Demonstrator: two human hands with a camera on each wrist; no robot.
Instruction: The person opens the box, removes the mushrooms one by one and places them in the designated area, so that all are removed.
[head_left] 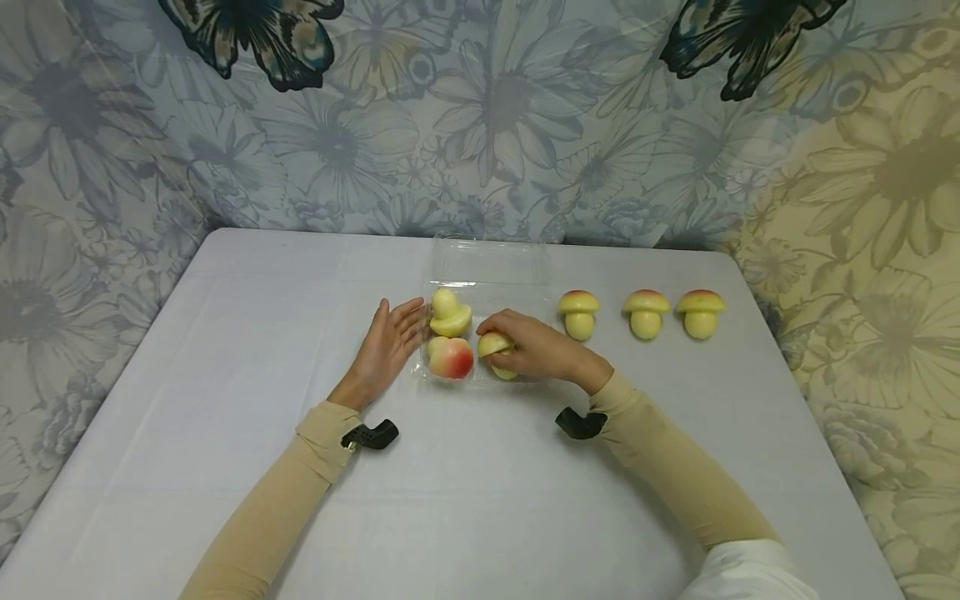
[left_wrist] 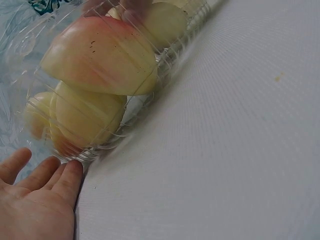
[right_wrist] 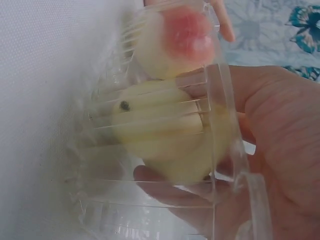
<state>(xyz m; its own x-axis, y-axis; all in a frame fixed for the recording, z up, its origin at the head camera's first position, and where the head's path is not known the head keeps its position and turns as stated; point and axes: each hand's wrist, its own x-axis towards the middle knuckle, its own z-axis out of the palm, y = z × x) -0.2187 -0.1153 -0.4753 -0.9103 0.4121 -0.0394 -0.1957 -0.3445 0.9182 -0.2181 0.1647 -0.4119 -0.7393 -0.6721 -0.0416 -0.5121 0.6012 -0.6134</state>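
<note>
A clear plastic clamshell container (head_left: 491, 296) stands with its lid opened back. In its left side lie two yellow mushroom figures: one with its stem upward (head_left: 445, 317), the other showing its red-blushed cap (head_left: 452, 358). My right hand (head_left: 536, 348) grips a third mushroom figure (head_left: 495, 342) inside the right front of the container. Through the clear wall in the right wrist view, fingers curl round this yellow figure (right_wrist: 160, 120). My left hand (head_left: 382, 350) has its fingers extended beside the container's left wall; in the left wrist view the fingertips (left_wrist: 72, 167) are at its edge.
Three more mushroom figures stand in a row to the right of the container: a near one (head_left: 578, 315), a middle one (head_left: 646, 314) and a far one (head_left: 701, 314). A white cloth covers the table (head_left: 480, 517). Behind it hangs a flower-patterned curtain (head_left: 510, 125).
</note>
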